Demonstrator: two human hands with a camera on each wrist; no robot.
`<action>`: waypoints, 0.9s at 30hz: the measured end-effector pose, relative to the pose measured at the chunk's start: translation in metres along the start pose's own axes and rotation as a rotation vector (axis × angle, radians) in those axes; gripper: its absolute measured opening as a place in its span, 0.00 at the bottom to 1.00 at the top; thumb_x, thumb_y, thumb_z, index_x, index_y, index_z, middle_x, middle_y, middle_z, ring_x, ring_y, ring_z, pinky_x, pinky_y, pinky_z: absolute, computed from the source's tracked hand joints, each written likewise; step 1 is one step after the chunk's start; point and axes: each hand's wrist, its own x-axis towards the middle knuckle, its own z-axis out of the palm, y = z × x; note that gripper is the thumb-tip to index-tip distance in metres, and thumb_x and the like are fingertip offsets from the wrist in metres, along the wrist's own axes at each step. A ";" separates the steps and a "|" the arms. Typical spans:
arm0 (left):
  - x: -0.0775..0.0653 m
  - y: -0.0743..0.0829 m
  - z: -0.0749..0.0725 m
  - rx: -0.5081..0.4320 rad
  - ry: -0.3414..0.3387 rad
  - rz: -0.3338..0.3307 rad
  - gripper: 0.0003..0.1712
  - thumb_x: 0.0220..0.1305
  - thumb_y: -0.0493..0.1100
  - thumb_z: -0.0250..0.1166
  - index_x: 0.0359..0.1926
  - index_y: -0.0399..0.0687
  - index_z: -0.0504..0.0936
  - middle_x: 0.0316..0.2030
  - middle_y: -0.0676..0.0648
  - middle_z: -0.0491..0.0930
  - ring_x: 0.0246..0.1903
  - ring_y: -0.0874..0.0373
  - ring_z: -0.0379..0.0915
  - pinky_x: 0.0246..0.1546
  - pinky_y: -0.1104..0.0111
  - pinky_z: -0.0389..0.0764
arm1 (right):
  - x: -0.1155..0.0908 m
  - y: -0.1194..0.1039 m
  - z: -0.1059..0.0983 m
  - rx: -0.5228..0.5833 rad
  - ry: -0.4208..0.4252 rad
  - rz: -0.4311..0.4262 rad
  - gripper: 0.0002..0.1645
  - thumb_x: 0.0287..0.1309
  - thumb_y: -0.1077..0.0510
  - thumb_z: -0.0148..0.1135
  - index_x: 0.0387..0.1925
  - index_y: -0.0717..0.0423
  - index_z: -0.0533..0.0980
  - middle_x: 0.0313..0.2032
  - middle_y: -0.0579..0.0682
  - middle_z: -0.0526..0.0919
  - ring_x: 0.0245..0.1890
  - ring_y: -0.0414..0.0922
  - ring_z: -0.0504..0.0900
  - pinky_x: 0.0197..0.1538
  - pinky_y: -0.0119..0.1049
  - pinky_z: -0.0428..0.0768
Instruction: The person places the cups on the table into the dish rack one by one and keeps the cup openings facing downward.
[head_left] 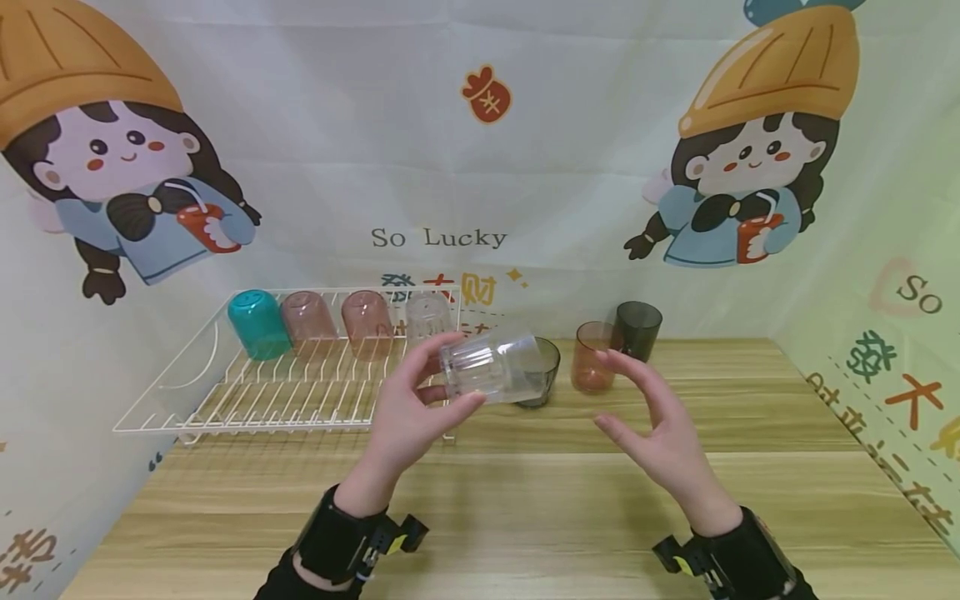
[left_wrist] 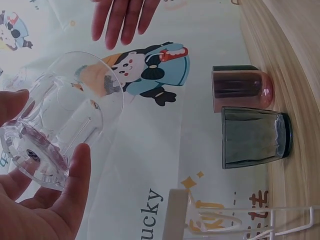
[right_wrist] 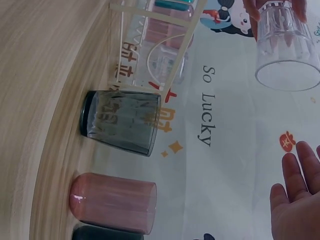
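Note:
My left hand [head_left: 411, 408] grips a clear drinking glass [head_left: 491, 365] near its base, above the table. The glass lies on its side in the air, its mouth turned to the right. In the left wrist view, fingers and thumb curl round the base of the glass [left_wrist: 65, 115]. To the right of the glass, my right hand [head_left: 663, 429] hovers with thumb and fingers spread, holding nothing. Behind the held glass stands a grey glass [head_left: 551, 375], partly hidden. A pink glass [head_left: 592, 367] and a dark grey glass [head_left: 638, 329] stand upright further right.
A white wire dish rack [head_left: 300, 429] stands on the left of the wooden table [head_left: 525, 517]. Along its back sit upturned glasses: a teal one [head_left: 259, 325], two pink ones [head_left: 367, 321] and a clear one [head_left: 428, 315]. A printed cloth [head_left: 570, 125] hangs behind.

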 end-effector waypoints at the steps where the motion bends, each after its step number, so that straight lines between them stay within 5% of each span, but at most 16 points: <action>1: 0.000 0.000 -0.001 0.008 0.002 -0.001 0.39 0.45 0.35 0.75 0.60 0.54 0.72 0.52 0.46 0.75 0.47 0.51 0.76 0.40 0.67 0.84 | 0.000 0.000 0.000 -0.006 -0.001 0.004 0.42 0.47 0.74 0.66 0.65 0.57 0.64 0.62 0.48 0.72 0.64 0.37 0.66 0.67 0.26 0.60; 27: 0.000 -0.003 -0.051 0.279 0.051 -0.019 0.36 0.48 0.43 0.75 0.60 0.54 0.72 0.53 0.49 0.73 0.45 0.56 0.72 0.37 0.74 0.82 | -0.010 0.017 -0.015 -0.131 0.021 0.041 0.44 0.44 0.73 0.68 0.65 0.55 0.66 0.60 0.55 0.74 0.60 0.31 0.67 0.64 0.21 0.59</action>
